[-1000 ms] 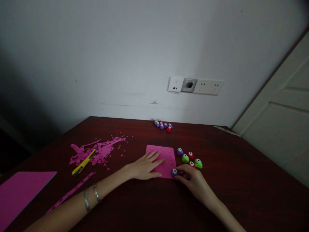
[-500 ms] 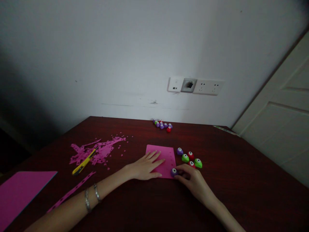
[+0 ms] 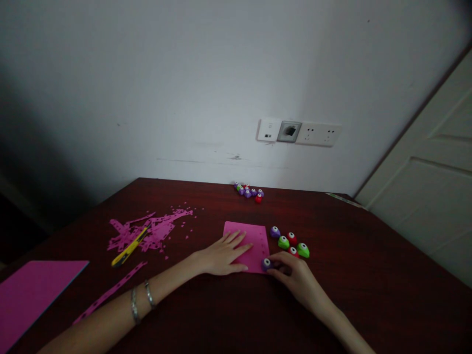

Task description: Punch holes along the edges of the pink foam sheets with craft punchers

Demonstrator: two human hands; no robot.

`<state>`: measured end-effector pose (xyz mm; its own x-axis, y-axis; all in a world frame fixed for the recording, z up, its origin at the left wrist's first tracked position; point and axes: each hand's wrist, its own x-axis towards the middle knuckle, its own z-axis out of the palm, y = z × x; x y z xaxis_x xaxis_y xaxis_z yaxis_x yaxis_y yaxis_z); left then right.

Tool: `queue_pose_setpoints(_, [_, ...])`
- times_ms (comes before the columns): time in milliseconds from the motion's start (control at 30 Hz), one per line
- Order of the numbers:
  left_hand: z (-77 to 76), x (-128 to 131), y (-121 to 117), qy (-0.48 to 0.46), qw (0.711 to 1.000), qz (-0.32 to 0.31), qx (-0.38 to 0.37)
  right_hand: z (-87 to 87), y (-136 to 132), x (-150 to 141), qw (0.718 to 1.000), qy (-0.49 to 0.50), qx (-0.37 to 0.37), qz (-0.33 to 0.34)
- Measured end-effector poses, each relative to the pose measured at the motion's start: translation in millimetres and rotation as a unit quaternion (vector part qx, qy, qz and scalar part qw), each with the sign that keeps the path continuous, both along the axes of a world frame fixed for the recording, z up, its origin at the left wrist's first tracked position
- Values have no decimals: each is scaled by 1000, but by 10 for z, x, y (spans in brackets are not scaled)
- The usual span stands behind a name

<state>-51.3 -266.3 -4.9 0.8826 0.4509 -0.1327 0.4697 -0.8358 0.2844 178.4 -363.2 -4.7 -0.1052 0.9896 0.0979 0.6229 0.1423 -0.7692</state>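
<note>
- Only the view's nudged a hair, purple eye-topped piece (image 3: 266, 264) still at the pink sheet (image 3: 251, 253)'s near right corner
- right hand (image 3: 295, 274) still pinching it
- left hand (image 3: 219, 258) still spread wide, palm down on the sheet

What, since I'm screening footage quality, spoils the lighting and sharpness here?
All in the head view: dim overall, the plain white wall darkest at far left; the dark-red wooden table stretched wide-angle toward the lower corners; the bare right hand shaded beneath its curled fingers.
</note>
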Motion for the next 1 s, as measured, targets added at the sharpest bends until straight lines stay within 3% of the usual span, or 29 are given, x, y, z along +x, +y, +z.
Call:
queue_pose_setpoints(467, [12, 2, -8, -1, 1000, 4, 13, 4, 7, 26, 1000, -7, 5, 7])
queue_pose_setpoints(700, [186, 25, -63, -102, 994, 37, 30, 54, 35, 57, 999, 33, 6, -39])
queue_pose_setpoints(833, [297, 105, -60, -228, 968, 92, 40, 93, 73, 54, 990, 90, -74, -81])
queue_pose_setpoints(1000, [308, 290, -18, -260, 948, 147, -109, 180, 139, 35, 970, 105, -213, -46])
